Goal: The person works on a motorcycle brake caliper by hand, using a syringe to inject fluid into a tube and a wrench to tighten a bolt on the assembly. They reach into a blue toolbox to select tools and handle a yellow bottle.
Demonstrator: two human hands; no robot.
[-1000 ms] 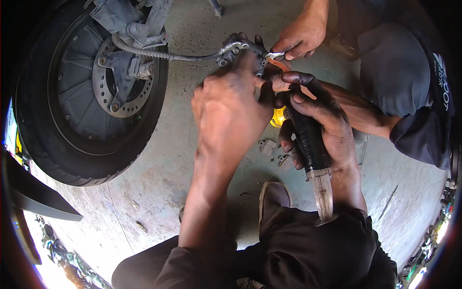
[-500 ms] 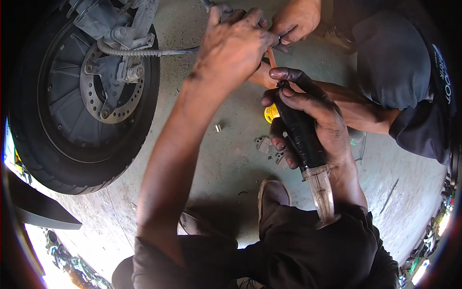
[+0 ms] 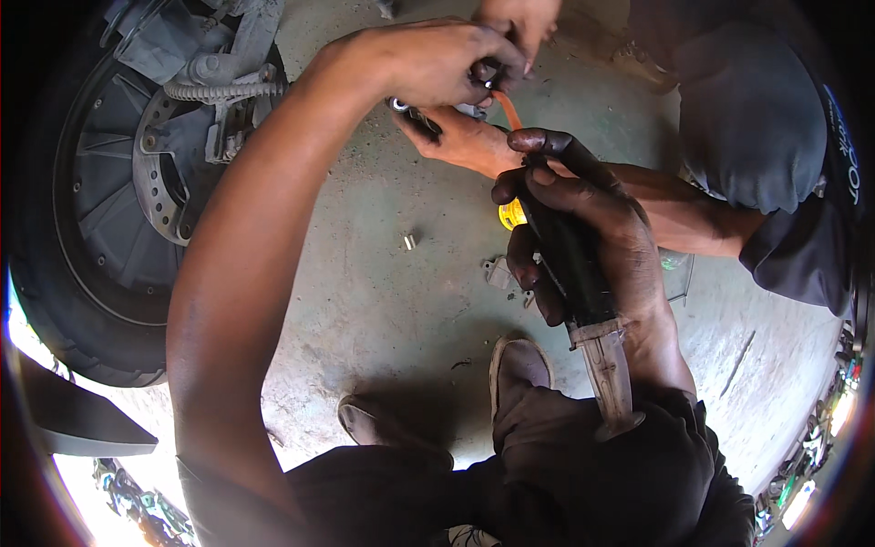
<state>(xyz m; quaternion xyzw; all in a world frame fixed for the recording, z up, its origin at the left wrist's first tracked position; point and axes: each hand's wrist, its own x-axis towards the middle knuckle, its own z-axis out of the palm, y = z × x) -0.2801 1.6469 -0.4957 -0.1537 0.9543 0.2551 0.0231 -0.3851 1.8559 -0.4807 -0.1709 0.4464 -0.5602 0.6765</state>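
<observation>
My right hand (image 3: 611, 219), its fingers blackened, is wrapped round a large syringe (image 3: 588, 287). The syringe has a black-covered barrel, and its clear plunger (image 3: 609, 378) points down toward my knee. An orange tube (image 3: 509, 111) runs up from near the syringe's tip end. My left hand (image 3: 447, 59) reaches across at the top, its fingers pinched at the tube's upper end; the exact grip is partly hidden. Just below, a co-worker's hand (image 3: 469, 141) holds a part mostly hidden by my left hand. The co-worker's other hand (image 3: 521, 23) is close to my left fingertips.
A wheel (image 3: 82, 301) with a brake disc (image 3: 159, 191) and ribbed hose (image 3: 219, 91) stands at the left. On the floor lie a small metal cylinder (image 3: 409, 242), brake pads (image 3: 497, 272) and a yellow container (image 3: 512, 214). The co-worker's knee (image 3: 747, 137) is at the right.
My left forearm has swung left, and the wheel has shifted left. The co-worker's lower hand now shows further left with the part; the upper one has moved up and left. The syringe barely moved.
</observation>
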